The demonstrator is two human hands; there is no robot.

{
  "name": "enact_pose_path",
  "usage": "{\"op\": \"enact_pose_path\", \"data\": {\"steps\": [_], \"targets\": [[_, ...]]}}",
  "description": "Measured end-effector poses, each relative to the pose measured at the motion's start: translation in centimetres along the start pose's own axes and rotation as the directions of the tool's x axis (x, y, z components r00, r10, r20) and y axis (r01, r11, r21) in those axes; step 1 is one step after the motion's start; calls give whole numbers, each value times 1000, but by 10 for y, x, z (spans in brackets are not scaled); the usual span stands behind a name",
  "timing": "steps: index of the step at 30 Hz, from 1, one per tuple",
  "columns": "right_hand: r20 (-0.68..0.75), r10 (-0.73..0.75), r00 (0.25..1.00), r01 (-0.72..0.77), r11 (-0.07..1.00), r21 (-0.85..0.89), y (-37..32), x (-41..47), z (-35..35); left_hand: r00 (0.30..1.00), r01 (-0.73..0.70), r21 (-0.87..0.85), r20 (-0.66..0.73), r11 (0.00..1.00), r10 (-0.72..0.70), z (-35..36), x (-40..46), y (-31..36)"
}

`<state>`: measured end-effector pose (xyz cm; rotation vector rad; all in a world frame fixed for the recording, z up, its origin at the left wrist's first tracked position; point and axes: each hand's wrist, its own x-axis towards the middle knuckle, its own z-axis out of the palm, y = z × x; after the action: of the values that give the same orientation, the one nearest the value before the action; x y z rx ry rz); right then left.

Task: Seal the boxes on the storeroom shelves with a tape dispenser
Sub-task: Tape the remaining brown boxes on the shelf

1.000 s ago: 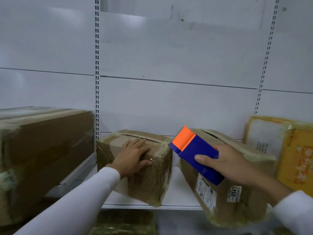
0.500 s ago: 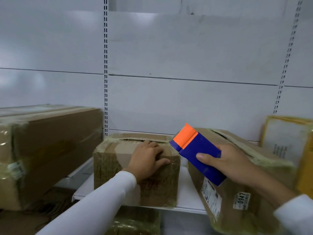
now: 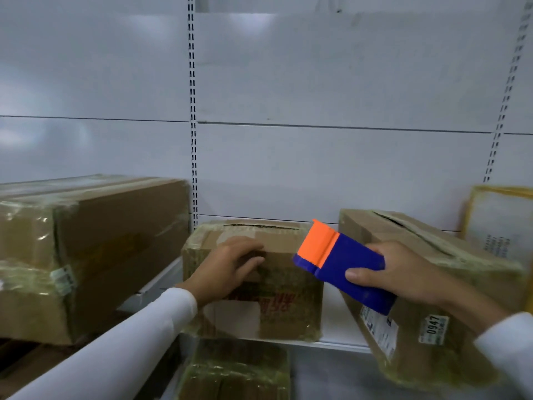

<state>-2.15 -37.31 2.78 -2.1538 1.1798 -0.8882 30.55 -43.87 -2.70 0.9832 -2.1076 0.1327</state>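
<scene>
Since one second ago the small box (image 3: 253, 281) has turned: before, one corner pointed to me, and now its front face looks straight at me at the shelf (image 3: 331, 343) edge. My left hand (image 3: 227, 269) lies on its upper front edge, the fingers bent over the cardboard and pressing it, to keep the box from sliding. My right hand (image 3: 403, 272) holds the tape dispenser (image 3: 343, 264) in the air just to the right of this box. My thumb is under the blue body and my fingers are wrapped over its top, and the orange end points up and to the left.

I judge that I am at the step of preparing this box for taping. The flaps on top show a dark open gap near the back, and no fresh tape is on it yet. The next move, I think, needs the orange end to come down on the far or near edge of the top, above the seam, and then a straight pull along it, while my left hand keeps the flaps closed. The taller box (image 3: 427, 295) on the right stands tilted, very near to my right hand.
</scene>
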Motion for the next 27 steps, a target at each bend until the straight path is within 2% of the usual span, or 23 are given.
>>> {"op": "enact_pose_path", "data": {"steps": [2,4,7,11,15,17,27], "targets": [[66,-3,998,6,999,-41,-3,4,12,998,62,-153,10,986,-61,-15,-3,4],[115,6,993,3,996,-84,-7,10,26,986,142,-288,119,947,-112,-30,-6,11],[146,14,989,-1,996,-89,-18,21,42,958,197,-348,269,916,-104,-45,-11,19],[181,-13,983,23,998,-55,-31,31,55,936,237,-467,344,852,-72,-54,-17,21],[175,-24,984,41,995,-95,-41,41,58,930,308,-621,357,721,-90,-55,-23,18],[184,-21,983,42,993,-110,-45,45,60,931,327,-651,346,685,-115,-56,-24,13],[196,10,980,26,984,-178,-58,61,68,957,278,-702,261,656,-127,-65,-21,-8]]}}
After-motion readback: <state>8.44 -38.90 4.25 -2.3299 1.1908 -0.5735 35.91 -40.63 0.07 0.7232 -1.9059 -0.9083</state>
